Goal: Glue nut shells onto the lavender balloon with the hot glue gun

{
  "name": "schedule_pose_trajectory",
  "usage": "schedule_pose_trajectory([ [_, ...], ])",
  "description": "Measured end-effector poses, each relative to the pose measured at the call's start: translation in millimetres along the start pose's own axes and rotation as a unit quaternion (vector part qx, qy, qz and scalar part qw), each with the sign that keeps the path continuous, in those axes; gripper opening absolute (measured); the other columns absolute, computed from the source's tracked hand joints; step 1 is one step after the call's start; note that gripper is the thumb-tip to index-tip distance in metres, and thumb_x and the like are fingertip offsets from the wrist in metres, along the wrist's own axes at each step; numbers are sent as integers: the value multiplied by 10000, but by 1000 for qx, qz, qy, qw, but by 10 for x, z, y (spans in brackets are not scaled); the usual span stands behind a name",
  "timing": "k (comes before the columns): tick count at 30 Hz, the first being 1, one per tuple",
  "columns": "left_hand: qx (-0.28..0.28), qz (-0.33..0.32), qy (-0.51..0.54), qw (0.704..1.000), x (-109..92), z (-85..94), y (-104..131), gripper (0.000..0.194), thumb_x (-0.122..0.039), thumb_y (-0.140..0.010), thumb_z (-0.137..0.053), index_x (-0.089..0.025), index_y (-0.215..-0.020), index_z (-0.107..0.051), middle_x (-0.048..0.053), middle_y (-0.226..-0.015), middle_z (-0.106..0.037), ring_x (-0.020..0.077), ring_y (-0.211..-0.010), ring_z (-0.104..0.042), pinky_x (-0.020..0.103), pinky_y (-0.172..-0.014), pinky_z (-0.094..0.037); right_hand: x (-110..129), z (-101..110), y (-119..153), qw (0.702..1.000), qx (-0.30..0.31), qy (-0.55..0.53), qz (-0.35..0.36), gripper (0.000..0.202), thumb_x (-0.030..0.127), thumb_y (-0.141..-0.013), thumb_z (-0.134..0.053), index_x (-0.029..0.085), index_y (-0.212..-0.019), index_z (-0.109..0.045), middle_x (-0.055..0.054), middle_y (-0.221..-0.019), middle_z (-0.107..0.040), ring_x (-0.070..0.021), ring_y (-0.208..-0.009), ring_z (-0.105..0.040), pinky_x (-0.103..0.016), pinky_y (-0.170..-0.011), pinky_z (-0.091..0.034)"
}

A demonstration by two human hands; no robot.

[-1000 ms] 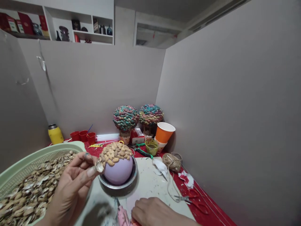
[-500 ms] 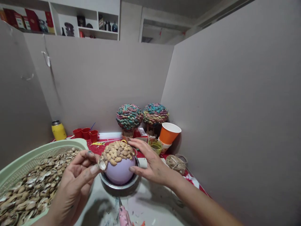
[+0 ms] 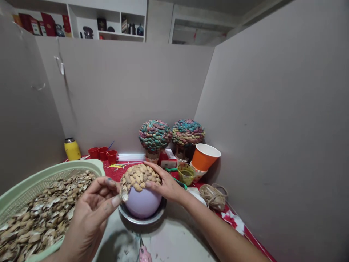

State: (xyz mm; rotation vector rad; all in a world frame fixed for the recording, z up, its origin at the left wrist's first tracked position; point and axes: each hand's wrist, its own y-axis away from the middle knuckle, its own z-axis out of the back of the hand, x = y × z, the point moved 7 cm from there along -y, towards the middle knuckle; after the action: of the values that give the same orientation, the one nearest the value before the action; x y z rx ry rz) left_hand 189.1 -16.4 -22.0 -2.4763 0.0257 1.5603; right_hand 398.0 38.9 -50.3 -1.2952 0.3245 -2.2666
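Note:
A lilac balloon (image 3: 143,203) rests in a metal bowl (image 3: 136,220), its top covered by overlapping peanut shells (image 3: 140,175). Between the thumb and fingers of my left hand (image 3: 94,209) is a pale half shell (image 3: 124,195), at the left edge of the covered part. My right hand (image 3: 166,183) lies on the right side of the shell layer, thumb in front and fingers over the back, steadying the ball. A green basket (image 3: 99,166) full of shells stands at the left. The pink glue gun (image 3: 144,253) lies in front of the bowl.
Behind stand two colourful shell-covered balls (image 3: 155,135), red cups (image 3: 111,157), a yellow bottle (image 3: 72,150) and a red-and-white box (image 3: 168,160). To the right are an orange paper cup (image 3: 204,159), a yellowish cup (image 3: 186,175) and twine (image 3: 214,196). Grey partitions (image 3: 131,83) enclose the table.
My right hand has closed in from beside the balloon onto its shell layer. My left hand has brought the half shell against the layer's left edge. The view has shifted slightly.

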Motion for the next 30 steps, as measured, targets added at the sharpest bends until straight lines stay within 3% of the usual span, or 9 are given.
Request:
schedule_pose_trajectory([
  [6, -9, -55, -102, 993, 15, 16, -34, 234, -227, -676, -806, -222, -828, -628, -1, -808, -661, 138, -773, -617, 192, -723, -514, -82, 73, 20, 997, -36, -57, -30, 699, 610, -784, -629, 214, -1340, -480, -100, -1334, -533, -296, -1215, -501, -433, -1028, -387],
  [13, -17, -161, -243, 957, 34, -39, 23, 233, -124, -651, -787, -246, -822, -685, 19, -804, -686, 203, -807, -630, 275, -816, -483, -132, 51, 32, 995, -35, -86, -31, 677, 599, -766, -654, 205, -1300, -523, -88, -1283, -578, -303, -1195, -515, -426, -1011, -399],
  [23, -14, -192, -379, 905, 62, -239, -74, 91, -154, -695, -722, -229, -731, -684, 16, -710, -665, 207, -686, -590, 284, -704, -435, -170, 11, 49, 994, -43, -101, -23, 653, 578, -762, -671, 224, -1291, -526, -83, -1308, -557, -301, -1193, -515, -437, -1023, -387],
  [30, -6, -209, -399, 893, 77, -289, -128, 61, -168, -724, -698, -222, -717, -670, 4, -676, -623, 186, -640, -544, 263, -647, -402, -155, 18, 65, 993, -50, -107, -22, 648, 566, -759, -680, 216, -1284, -533, -83, -1249, -590, -298, -1160, -535, -428, -997, -409],
])
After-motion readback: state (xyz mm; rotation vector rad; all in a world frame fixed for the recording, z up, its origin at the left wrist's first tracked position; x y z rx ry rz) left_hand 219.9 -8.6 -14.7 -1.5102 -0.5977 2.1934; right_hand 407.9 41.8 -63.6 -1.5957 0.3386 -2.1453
